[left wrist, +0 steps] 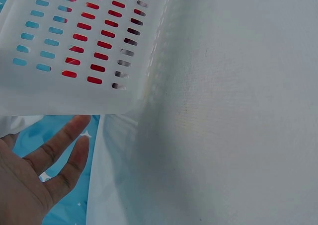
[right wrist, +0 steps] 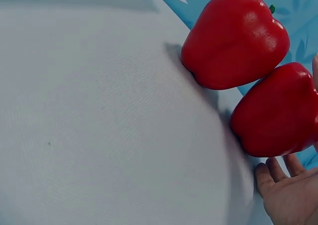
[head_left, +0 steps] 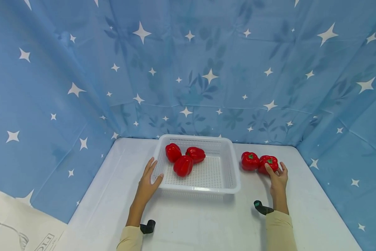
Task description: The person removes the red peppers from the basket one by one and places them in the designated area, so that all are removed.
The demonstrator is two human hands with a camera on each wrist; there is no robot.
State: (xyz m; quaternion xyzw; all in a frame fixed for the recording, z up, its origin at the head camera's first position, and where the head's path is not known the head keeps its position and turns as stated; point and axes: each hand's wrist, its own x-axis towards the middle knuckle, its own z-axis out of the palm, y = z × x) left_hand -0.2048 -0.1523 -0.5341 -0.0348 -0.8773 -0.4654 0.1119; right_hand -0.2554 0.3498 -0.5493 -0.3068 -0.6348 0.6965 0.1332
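Observation:
A white perforated plastic basket [head_left: 198, 190] holds three red bell peppers [head_left: 183, 166] near its left and back sides. My left hand [head_left: 148, 184] is at the basket's left edge, fingers spread and thumb by the front left corner; in the left wrist view its fingers [left wrist: 74, 158] look straight. Two more red bell peppers stand side by side to the right of the basket. Around the nearer right-hand bell pepper [head_left: 266, 165] is my right hand [head_left: 278, 176], thumb over its front and fingers along its right side. In the right wrist view the fingertips [right wrist: 263, 170] lie close beside that pepper; firm contact is unclear.
The other bell pepper [head_left: 250, 161] touches or nearly touches the one by my right hand, on its left. A white-covered table [head_left: 200, 223] bears everything. Blue star-patterned curtains [head_left: 207, 76] hang behind and along both sides.

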